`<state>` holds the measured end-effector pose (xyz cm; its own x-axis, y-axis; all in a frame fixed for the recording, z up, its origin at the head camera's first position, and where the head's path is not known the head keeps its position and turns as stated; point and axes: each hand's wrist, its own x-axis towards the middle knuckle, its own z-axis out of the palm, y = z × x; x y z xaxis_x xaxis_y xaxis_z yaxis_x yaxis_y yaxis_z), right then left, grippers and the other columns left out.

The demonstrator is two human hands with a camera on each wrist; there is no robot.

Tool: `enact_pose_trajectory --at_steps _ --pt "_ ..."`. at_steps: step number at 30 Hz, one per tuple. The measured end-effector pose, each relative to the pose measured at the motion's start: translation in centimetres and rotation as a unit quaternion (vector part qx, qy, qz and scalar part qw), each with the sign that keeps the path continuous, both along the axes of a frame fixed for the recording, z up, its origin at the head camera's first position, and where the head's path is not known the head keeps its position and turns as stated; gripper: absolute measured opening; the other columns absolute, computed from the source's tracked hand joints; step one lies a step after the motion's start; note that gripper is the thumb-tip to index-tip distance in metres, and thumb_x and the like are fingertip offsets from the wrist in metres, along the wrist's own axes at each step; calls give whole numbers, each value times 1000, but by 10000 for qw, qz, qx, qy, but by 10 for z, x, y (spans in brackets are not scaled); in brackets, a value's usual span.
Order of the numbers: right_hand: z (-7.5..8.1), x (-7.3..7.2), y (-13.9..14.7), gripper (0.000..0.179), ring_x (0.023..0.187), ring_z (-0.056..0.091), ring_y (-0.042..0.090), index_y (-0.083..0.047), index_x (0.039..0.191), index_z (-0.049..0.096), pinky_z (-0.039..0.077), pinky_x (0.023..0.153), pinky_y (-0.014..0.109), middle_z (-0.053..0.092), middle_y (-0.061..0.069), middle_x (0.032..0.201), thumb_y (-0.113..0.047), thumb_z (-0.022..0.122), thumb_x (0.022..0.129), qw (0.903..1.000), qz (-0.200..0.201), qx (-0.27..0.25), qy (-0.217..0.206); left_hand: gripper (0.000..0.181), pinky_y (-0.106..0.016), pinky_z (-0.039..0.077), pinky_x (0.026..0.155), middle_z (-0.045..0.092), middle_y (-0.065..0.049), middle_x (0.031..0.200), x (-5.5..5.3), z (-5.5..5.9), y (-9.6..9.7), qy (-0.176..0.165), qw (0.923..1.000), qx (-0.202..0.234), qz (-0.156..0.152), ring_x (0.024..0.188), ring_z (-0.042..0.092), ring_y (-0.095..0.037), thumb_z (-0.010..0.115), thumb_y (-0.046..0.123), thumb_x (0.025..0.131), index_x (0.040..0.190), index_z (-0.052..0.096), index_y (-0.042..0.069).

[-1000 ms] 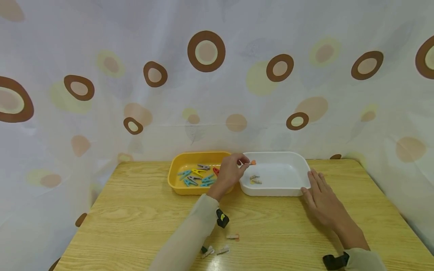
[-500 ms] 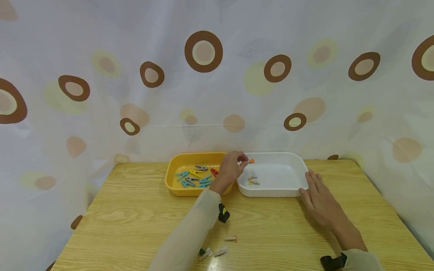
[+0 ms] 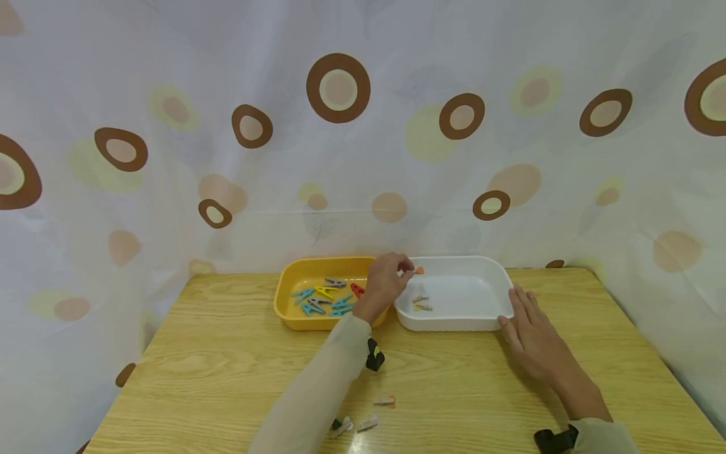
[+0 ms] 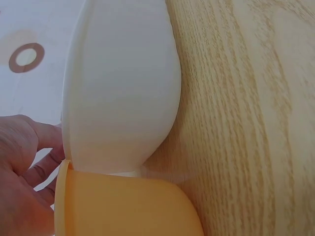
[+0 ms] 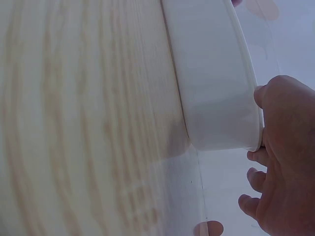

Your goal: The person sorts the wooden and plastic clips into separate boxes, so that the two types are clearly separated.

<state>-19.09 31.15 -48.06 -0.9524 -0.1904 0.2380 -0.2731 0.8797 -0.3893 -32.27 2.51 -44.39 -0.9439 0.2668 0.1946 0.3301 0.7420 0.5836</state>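
Note:
My left hand [image 3: 386,282] reaches over the left end of the white tray [image 3: 454,324]. Between its thumb and fingers it pinches a small clothespin with an orange end [image 3: 419,270]; most of the pin is hidden by the fingers. Below it in the tray lie a few small wooden clothespins [image 3: 423,308], one with a yellow part. My right hand [image 3: 535,340] rests against the tray's right end, fingers fairly straight along the rim. In the right wrist view, the thumb [image 5: 261,96] touches that rim. The left wrist view hides what the left fingertips hold.
A yellow tray [image 3: 326,324] touches the white one on its left, with several teal, grey, yellow and red plastic clothespins [image 3: 323,292]. Nearer on the wooden table [image 3: 227,378] lie several small pins, including an orange-ended one [image 3: 386,401]. A patterned curtain [image 3: 363,157] hangs behind.
The head view has shifted slightly, moving the scene a little to the left. My left hand keeps pinching the clothespin over the white tray, and the right hand stays at the rim.

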Motion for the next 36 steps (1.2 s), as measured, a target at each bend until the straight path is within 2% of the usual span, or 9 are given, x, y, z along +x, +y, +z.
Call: enact_pose_trajectory --at_steps 10,20,28,36 --pt "-1 0 0 66 154 6 47 7 161 10 18 117 68 13 31 166 -32 35 113 10000 -37 16 -20 7 -32 50 94 72 2 101 1 0 0 222 9995 -240 -20 91 60 -16 72 20 99 102 77 15" --pt "0 1 0 66 154 6 48 8 161 10 18 117 68 13 31 166 -31 35 113 10000 -4 34 -8 10 -38 46 96 71 1 103 -1 -1 2 27 9996 -267 25 95 60 -17 74 17 97 106 77 13" --pt "2 3 -2 66 153 7 49 9 160 11 18 117 68 15 32 165 -30 35 113 10000 4 1 25 13 -37 47 99 72 0 104 1 -1 -2 -33 9999 -127 -102 97 60 -18 74 13 96 109 77 10" --pt "-1 0 0 65 153 8 50 10 160 12 17 118 67 16 34 164 -29 36 113 9999 61 12 116 14 -29 53 93 70 -4 106 8 3 -11 -54 9993 -1 -358 100 64 -23 73 10 97 111 75 6"
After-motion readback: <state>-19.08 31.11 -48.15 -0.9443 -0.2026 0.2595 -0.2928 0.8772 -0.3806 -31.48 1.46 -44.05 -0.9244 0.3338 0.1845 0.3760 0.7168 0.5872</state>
